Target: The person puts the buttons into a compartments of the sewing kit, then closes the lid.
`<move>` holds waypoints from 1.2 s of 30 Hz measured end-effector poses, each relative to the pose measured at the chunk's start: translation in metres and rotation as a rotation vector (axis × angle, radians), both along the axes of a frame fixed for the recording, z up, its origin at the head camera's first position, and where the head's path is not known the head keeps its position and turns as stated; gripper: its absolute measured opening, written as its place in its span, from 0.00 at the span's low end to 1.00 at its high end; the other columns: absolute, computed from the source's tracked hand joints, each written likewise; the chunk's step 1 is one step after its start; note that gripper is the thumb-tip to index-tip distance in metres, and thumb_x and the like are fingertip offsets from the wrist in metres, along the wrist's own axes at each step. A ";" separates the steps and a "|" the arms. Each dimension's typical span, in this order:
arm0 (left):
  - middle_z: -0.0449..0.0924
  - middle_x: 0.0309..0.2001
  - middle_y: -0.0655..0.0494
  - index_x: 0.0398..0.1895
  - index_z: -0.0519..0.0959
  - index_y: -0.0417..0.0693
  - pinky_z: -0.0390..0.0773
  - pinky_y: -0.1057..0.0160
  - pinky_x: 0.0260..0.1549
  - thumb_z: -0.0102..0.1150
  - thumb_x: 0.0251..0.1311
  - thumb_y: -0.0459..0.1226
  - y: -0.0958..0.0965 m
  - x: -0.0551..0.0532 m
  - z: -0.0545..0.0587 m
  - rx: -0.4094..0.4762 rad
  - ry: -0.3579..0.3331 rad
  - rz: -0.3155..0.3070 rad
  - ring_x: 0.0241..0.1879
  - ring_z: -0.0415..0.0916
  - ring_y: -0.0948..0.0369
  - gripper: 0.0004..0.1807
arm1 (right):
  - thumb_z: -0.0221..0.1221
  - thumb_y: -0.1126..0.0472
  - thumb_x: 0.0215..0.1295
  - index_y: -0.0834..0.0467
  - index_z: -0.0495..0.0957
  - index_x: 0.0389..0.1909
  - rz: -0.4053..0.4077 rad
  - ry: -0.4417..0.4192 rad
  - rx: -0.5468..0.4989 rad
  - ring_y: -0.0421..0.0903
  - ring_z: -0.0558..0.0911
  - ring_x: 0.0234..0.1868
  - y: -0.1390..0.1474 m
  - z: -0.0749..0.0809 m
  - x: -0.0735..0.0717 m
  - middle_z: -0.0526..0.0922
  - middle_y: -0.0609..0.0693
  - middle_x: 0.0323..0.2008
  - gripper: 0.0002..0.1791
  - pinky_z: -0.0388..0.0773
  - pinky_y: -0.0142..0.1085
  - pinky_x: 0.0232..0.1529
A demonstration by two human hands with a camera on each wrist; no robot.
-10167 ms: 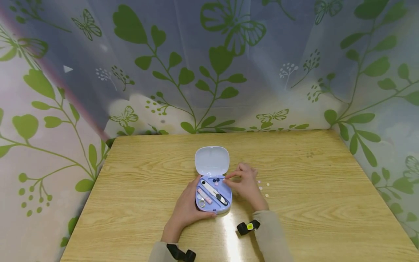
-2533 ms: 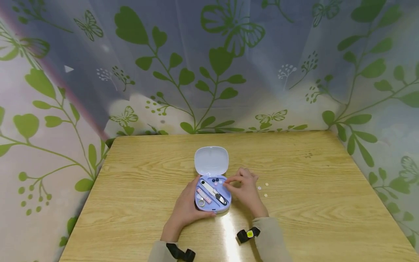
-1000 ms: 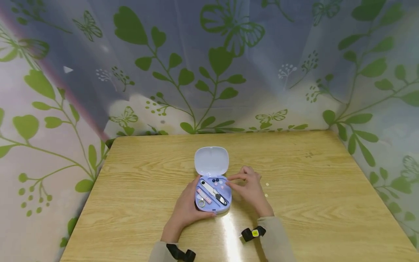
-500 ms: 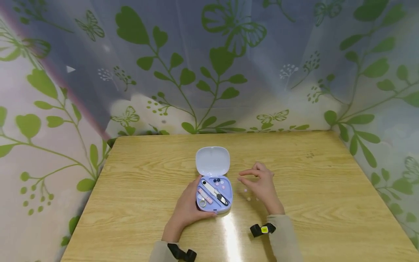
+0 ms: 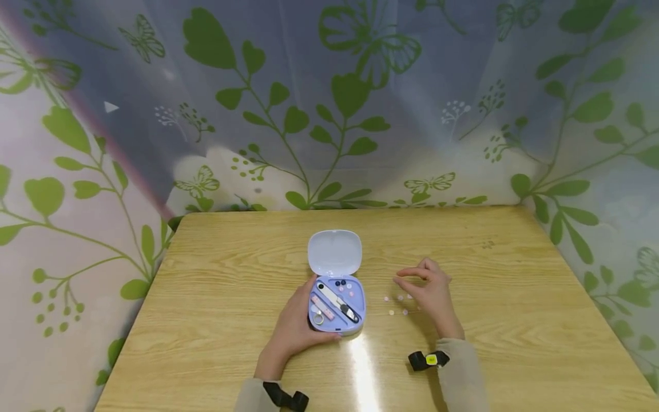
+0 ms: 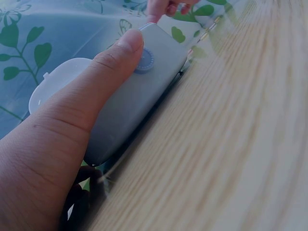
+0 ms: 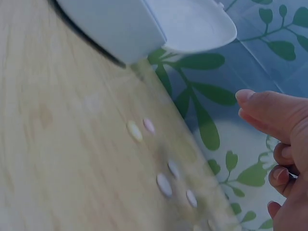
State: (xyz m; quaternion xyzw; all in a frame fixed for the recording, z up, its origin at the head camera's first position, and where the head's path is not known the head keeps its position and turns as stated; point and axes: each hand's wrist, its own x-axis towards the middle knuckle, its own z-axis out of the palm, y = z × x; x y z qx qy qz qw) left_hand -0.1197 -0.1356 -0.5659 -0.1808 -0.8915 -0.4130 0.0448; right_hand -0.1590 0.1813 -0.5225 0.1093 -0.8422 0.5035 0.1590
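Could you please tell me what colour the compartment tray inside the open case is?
The compartment tray is lavender-blue, showing best in the head view.

The yellow-brown wood-grain tabletop (image 5: 231, 252) carries a rounded lilac plastic case (image 5: 357, 304), open, about midway between the left and right edges; small round pastel buttons (image 5: 405, 312) lie scattered near the case, toward the right edge.

There are one box (image 5: 356, 327), two dark buttons (image 5: 343, 282), two sleeves (image 5: 460, 372).

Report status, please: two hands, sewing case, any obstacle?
Left hand grips sewing case. Right hand near loose buttons, apparently holding none. Lid open, nothing seen blocking case.
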 end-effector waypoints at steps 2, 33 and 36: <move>0.61 0.73 0.58 0.80 0.46 0.58 0.62 0.50 0.68 0.77 0.27 0.69 0.000 0.000 0.000 -0.004 -0.005 -0.001 0.70 0.60 0.55 0.75 | 0.75 0.67 0.49 0.60 0.88 0.31 -0.013 -0.010 0.010 0.53 0.66 0.33 0.005 -0.002 0.000 0.67 0.58 0.26 0.07 0.37 0.65 0.63; 0.59 0.74 0.58 0.80 0.46 0.57 0.60 0.50 0.69 0.78 0.27 0.67 0.001 0.000 0.001 -0.006 -0.021 0.000 0.71 0.58 0.55 0.75 | 0.77 0.58 0.48 0.52 0.89 0.31 -0.016 -0.162 0.112 0.43 0.66 0.35 0.046 -0.031 0.018 0.70 0.48 0.28 0.09 0.47 0.44 0.46; 0.59 0.74 0.58 0.80 0.46 0.57 0.61 0.50 0.69 0.77 0.27 0.68 0.001 0.000 0.001 -0.013 -0.022 0.002 0.71 0.58 0.55 0.75 | 0.77 0.59 0.48 0.52 0.89 0.32 -0.015 -0.128 0.122 0.43 0.66 0.34 0.046 -0.035 0.017 0.70 0.48 0.28 0.09 0.46 0.43 0.44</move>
